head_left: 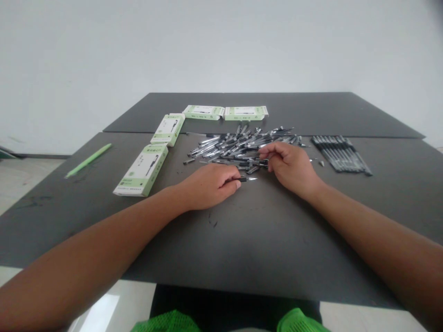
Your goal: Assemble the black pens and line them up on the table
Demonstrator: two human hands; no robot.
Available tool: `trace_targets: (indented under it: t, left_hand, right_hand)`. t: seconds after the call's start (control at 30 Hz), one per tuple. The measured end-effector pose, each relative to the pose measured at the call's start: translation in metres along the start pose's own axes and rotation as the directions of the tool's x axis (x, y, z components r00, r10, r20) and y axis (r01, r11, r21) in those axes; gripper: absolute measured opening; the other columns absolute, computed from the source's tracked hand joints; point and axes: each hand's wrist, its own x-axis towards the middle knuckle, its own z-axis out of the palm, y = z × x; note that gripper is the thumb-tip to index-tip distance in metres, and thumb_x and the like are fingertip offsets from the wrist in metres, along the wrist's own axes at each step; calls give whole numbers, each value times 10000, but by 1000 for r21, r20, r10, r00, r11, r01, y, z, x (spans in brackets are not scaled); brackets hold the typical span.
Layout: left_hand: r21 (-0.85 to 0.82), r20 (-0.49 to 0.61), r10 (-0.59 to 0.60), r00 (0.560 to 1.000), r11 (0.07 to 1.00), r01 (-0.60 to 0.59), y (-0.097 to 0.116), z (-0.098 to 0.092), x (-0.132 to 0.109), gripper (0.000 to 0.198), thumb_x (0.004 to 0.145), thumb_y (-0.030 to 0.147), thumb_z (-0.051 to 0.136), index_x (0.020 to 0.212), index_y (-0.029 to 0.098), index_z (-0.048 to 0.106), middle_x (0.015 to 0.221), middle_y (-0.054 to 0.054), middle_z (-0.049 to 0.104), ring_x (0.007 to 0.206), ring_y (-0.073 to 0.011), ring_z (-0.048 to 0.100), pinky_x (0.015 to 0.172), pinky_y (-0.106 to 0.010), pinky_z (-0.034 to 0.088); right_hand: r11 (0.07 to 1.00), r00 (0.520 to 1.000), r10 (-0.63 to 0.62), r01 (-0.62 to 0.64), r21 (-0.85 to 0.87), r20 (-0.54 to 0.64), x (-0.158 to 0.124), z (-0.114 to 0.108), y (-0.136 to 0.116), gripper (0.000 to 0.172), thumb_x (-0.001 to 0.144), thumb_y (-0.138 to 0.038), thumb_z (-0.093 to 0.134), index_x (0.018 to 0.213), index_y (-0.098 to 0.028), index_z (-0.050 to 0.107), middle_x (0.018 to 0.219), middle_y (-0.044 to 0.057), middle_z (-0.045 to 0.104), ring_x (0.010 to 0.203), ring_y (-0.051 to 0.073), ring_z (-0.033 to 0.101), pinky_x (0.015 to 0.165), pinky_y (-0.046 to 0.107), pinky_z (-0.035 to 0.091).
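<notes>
My left hand [215, 185] is closed round an uncapped pen [247, 179]. The pen's black grip and clear tip stick out between thumb and forefinger, pointing right. My right hand [289, 167] is at the near right edge of a heap of pens [228, 146], its fingers curled together in a pinch. Whatever lies between those fingertips is too small or hidden to make out. The heap mixes clear barrels, black grips and loose caps, lying in all directions. Beyond my right wrist lies a small loose tip or cap [321, 163].
To the right, several capped pens [341, 154] lie side by side in a row. Green and white pen boxes [141, 170] stand along the left and back of the heap, two of them [245, 113] at the back. A light green pen [89, 160] lies far left on the dark table [242, 249].
</notes>
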Motion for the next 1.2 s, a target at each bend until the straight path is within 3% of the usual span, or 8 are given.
trace_targets:
  t: [0.2,0.33,0.43,0.53,0.63,0.9,1.2]
  left_hand:
    - [-1,11,-6,1000,1000,6,0,-1,-1,243,1084,339,560,1064,175,739,916,-51,757,798,-181,664,721,-315,426]
    - [-1,12,-8,1000,1000,8,0,-1,-1,243,1083,341,559,1055,180,740,919,-54,758,799,-185,662,720,-316,431]
    - [2,10,-13,1000,1000,13,1,-1,0,247,1083,341,557,1056,179,742,924,-57,762,805,-189,667,721,-318,434]
    - [8,11,-9,1000,1000,9,1,-1,1,247,1084,343,557,1054,183,743,908,-52,761,798,-189,669,717,-319,431]
    - [3,5,-4,1000,1000,4,0,0,1,242,1079,338,566,1045,182,748,904,-52,763,795,-190,670,718,-322,432]
    - [-11,-1,-11,1000,1000,11,0,1,0,231,1071,339,580,1049,182,749,910,-53,765,805,-193,675,727,-317,436]
    - [-1,12,-17,1000,1000,17,0,0,1,238,1076,349,566,1067,185,738,953,-62,779,851,-209,696,747,-325,457]
  right_hand:
    - [997,992,65,-60,49,-105,1,-3,-1,290,895,-113,530,1047,-180,768,936,61,804,636,165,659,650,323,515]
    - [999,997,-1,-2,-37,-82,2,-7,1,279,878,-91,543,1005,-192,770,921,69,806,751,216,713,741,364,549]
    - [974,982,-187,190,-121,39,2,-9,1,286,864,-55,547,962,-206,769,968,86,807,923,261,747,868,405,563]
    - [922,917,-342,370,-115,207,2,-8,0,337,881,-32,539,1020,-219,783,1020,96,798,990,272,742,923,424,561]
    - [891,860,-403,447,-82,312,1,-6,0,362,922,-37,538,1099,-219,796,1086,113,793,1044,279,738,947,430,566]
    - [876,817,-360,462,-138,450,1,-5,2,286,1023,-122,571,1160,-199,810,1149,137,765,1072,288,728,945,416,560]
    - [892,807,-290,422,-159,514,0,-8,0,278,1046,-135,555,1165,-216,793,1124,118,723,1019,266,702,903,386,535]
